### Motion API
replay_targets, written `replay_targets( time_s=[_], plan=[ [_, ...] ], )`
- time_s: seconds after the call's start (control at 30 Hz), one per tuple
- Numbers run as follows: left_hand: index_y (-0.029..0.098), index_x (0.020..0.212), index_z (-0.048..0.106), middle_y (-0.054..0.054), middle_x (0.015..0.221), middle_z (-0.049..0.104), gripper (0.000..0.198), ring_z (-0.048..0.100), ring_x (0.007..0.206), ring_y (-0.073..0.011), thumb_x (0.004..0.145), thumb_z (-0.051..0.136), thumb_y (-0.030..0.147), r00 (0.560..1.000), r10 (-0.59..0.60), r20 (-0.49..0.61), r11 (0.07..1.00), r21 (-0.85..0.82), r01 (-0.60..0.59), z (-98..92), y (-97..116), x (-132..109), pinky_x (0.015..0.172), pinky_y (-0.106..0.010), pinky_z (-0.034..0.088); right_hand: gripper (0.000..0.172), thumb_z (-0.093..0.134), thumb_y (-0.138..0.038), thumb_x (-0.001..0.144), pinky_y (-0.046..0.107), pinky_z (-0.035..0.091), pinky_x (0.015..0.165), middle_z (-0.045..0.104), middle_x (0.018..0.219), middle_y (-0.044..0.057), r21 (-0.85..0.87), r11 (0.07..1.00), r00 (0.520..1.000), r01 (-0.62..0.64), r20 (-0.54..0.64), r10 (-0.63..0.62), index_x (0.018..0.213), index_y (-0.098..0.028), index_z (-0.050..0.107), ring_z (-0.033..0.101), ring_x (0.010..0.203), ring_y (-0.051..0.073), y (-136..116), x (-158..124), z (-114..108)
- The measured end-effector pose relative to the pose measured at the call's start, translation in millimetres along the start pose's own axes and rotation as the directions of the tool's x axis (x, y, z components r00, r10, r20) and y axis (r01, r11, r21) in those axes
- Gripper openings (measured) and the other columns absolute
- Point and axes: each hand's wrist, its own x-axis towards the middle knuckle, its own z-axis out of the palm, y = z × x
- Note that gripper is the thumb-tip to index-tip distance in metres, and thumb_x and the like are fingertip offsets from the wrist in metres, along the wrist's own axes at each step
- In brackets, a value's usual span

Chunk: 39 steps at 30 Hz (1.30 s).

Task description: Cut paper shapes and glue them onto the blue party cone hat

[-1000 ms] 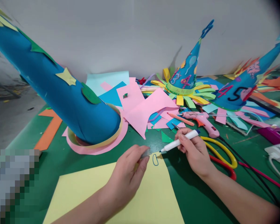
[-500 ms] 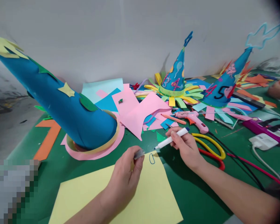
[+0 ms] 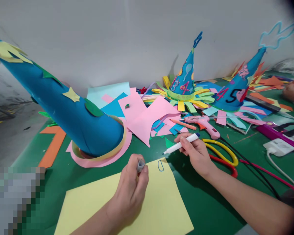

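Observation:
My right hand (image 3: 197, 153) is closed round a white marker (image 3: 180, 143) whose tip hangs just off the far corner of a yellow paper sheet (image 3: 152, 202). A small blue oval (image 3: 160, 165) is drawn near that corner. My left hand (image 3: 132, 189) rests on the yellow sheet, its fingers pinched on the marker's grey cap (image 3: 140, 165). A big blue paper cone hat (image 3: 61, 107) with a pink brim lies tilted to the left, just beyond the sheet.
Pink and blue paper pieces (image 3: 147, 114) lie behind. A pink glue gun (image 3: 204, 124), yellow and red scissors (image 3: 222, 156), cables, a white charger (image 3: 279, 147), two decorated cone hats (image 3: 185, 80) and another person's hand (image 3: 292, 93) are to the right. An orange strip (image 3: 51, 147) lies left.
My left hand has drawn back a little from the oval and turned the cap upright. The marker tip has lifted off the sheet's corner. The view has shifted.

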Motion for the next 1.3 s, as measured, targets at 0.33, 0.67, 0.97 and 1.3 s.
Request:
replay_targets(
  time_s=[0.33, 0.67, 0.97, 1.3],
  plan=[
    [0.020, 0.066, 0.038, 0.001, 0.062, 0.041, 0.022, 0.037, 0.059, -0.0134, 0.087, 0.035, 0.022, 0.968, 0.149, 0.203, 0.952, 0.235, -0.196, -1.1, -3, 7, 0.055, -0.027, 0.030, 0.021, 0.047, -0.035, 0.085, 0.023, 0.033, 0.047, 0.047, 0.059, -0.003, 0.005, 1.000, 1.000, -0.012, 0.004, 0.012, 0.078, -0.019, 0.059, 0.044, 0.053, 0.010, 2, -1, -1],
    [0.015, 0.072, 0.056, -0.006, 0.072, 0.048, 0.018, 0.041, 0.068, -0.0181, 0.073, 0.039, 0.007, 0.763, 0.323, 0.561, 0.766, 0.319, -0.559, 0.2, 2, 6, 0.059, -0.032, 0.036, 0.022, 0.047, -0.036, 0.085, 0.023, 0.032, 0.047, 0.047, 0.059, -0.003, -0.006, 1.000, 1.000, -0.008, 0.015, 0.008, 0.077, -0.018, 0.058, 0.042, 0.052, 0.010, 1, 0, -1],
    [0.011, 0.089, 0.061, -0.013, 0.089, 0.061, 0.024, 0.053, 0.089, -0.0254, 0.081, 0.039, 0.012, 0.706, 0.411, 0.577, 0.573, 0.439, -0.692, -2.4, -1, -5, 0.077, -0.042, 0.047, 0.022, 0.046, -0.036, 0.085, 0.023, 0.031, 0.047, 0.045, 0.059, -0.003, -0.005, 1.000, 1.000, -0.010, 0.025, 0.010, 0.078, -0.018, 0.057, 0.040, 0.052, 0.010, 0, 1, -1],
    [0.007, 0.110, 0.056, -0.016, 0.117, 0.058, 0.035, 0.053, 0.107, -0.0308, 0.082, 0.037, 0.013, 0.692, 0.467, 0.551, 0.435, 0.538, -0.722, -4.9, -15, -23, 0.087, -0.047, 0.048, 0.019, 0.046, -0.034, 0.086, 0.024, 0.030, 0.048, 0.045, 0.058, -0.005, 0.028, 0.999, 0.997, -0.031, 0.065, 0.029, 0.078, -0.019, 0.057, 0.038, 0.051, 0.009, 0, -2, 2]
  ],
)
